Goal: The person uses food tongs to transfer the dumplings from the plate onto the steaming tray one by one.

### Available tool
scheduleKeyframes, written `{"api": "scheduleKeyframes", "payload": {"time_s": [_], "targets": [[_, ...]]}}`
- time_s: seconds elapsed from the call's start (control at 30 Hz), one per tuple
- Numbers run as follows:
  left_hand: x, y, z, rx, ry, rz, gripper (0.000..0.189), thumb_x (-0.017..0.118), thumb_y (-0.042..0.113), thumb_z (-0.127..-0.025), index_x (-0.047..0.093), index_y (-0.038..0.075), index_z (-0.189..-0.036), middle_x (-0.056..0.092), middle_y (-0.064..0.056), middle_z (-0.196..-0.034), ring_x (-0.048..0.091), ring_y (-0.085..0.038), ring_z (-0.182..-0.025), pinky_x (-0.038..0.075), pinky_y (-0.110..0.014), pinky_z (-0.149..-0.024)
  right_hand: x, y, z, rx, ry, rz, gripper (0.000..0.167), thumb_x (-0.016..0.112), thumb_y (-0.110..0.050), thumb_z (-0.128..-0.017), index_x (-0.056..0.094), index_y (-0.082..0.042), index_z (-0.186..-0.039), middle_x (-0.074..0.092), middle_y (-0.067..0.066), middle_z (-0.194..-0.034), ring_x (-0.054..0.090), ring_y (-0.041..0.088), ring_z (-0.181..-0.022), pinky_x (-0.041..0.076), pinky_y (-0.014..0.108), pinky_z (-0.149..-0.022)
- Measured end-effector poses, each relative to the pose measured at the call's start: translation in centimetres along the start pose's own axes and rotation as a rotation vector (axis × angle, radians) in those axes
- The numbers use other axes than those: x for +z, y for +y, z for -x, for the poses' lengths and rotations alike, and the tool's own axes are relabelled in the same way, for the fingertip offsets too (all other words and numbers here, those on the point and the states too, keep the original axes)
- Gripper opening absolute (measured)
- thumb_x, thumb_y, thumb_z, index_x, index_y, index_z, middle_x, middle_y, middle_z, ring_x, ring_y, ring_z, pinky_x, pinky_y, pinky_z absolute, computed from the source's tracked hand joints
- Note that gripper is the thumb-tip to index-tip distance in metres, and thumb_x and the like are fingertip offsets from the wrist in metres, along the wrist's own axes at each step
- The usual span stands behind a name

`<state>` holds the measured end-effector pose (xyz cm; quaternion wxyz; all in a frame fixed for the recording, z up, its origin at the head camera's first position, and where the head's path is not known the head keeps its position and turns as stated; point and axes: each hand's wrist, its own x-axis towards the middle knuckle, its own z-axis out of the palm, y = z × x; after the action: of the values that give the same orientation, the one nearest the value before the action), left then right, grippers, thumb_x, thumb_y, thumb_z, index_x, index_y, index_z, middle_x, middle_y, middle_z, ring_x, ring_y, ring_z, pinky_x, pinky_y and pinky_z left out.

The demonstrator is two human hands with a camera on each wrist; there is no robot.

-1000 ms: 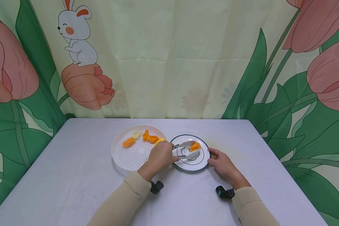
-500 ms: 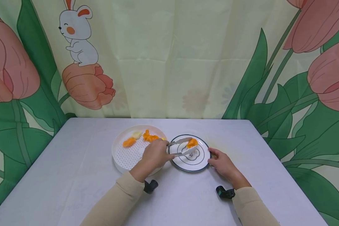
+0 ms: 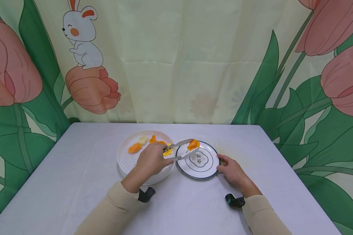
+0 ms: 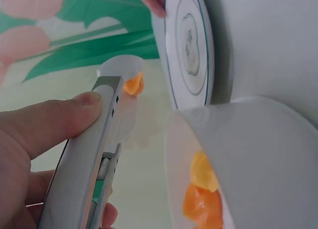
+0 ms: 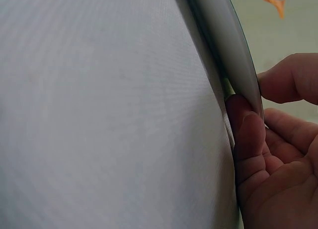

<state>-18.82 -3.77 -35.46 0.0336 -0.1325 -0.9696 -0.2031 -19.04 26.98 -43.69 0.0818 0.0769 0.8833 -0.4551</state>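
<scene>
My left hand grips a pair of tongs, its thumb pressed along one arm in the left wrist view. Between the tongs' pale tips is an irregular orange piece, held above the left part of a white plate with blue rings. Thumb and fingers of my right hand pinch the plate's right rim; in the right wrist view a fingertip tucks under it. Left of the plate stands a round white perforated tray bearing orange pieces, a pale piece and a yellow piece.
A white cloth covers the table. Behind it hangs a curtain printed with tulips and a rabbit. The tray and plate stand side by side, their rims close together.
My left hand has drawn the tongs and orange piece leftward, from over the plate's right half to its left, uncovering the plate's middle. My right hand stays on the rim.
</scene>
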Motion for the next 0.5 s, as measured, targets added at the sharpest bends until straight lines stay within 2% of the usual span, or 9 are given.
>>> {"api": "scheduleKeyframes", "payload": {"time_s": [0.27, 0.5], "targets": [[-1.2, -1.5, 0.7, -0.043, 0.017, 0.017, 0.058, 0.088, 0.034, -0.077, 0.07, 0.006, -0.124, 0.067, -0.007, -0.109, 0.056, -0.021, -0.088, 0.05, -0.032, -0.068, 0.0, 0.2, 0.0, -0.009, 0.001, 0.009, 0.061, 0.057, -0.012, -0.097, 0.036, -0.003, -0.153, 0.035, 0.022, -0.156, 0.051, 0.031, -0.113, 0.046, 0.043, -0.096], [-2.3, -3.5, 1.2, -0.073, 0.03, -0.007, 0.059, 0.087, 0.035, -0.077, 0.069, 0.004, -0.125, 0.067, -0.01, -0.106, 0.059, -0.024, -0.09, 0.052, -0.04, -0.074, 0.0, 0.2, -0.1, -0.01, 0.005, 0.012, 0.061, 0.058, -0.012, -0.096, 0.038, -0.003, -0.153, 0.037, 0.023, -0.155, 0.052, 0.03, -0.11, 0.047, 0.036, -0.088]]}}
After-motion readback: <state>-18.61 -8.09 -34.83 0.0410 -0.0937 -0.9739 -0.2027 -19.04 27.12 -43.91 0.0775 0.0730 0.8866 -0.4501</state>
